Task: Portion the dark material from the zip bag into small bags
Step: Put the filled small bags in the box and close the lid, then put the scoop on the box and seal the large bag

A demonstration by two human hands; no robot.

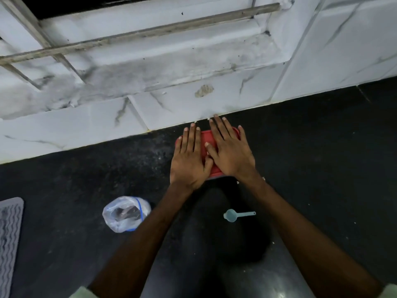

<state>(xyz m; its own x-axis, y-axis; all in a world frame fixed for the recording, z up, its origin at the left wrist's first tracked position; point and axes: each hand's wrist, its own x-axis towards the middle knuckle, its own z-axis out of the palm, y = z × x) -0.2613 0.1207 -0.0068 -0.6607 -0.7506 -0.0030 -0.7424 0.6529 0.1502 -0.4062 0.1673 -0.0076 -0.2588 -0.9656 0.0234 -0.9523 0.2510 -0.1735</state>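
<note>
Two hands are down flat on a red container lid (203, 138) that sits on the black counter (322, 168), right up against the white marble-look tiles (86, 125) at 12 o'clock. Left hand (190, 160) covers the 9 o'clock side and right hand (231, 153) the 3 o'clock side. Fingers are straight and a bit spread, palms on the lid, not curled round anything, thumbs nearly meeting in the middle. Zip bag (125, 214) is off at about 7 o'clock from the hands, well apart from them, on the counter with its mouth looking open and the dark material (126, 211) showing inside. Little pale blue scoop (232, 215) lies at roughly 5 o'clock from the hands, bowl toward 9, handle toward 3. Grey ribbed mat (9, 244) pokes in at the 8 o'clock edge of the view.
</note>
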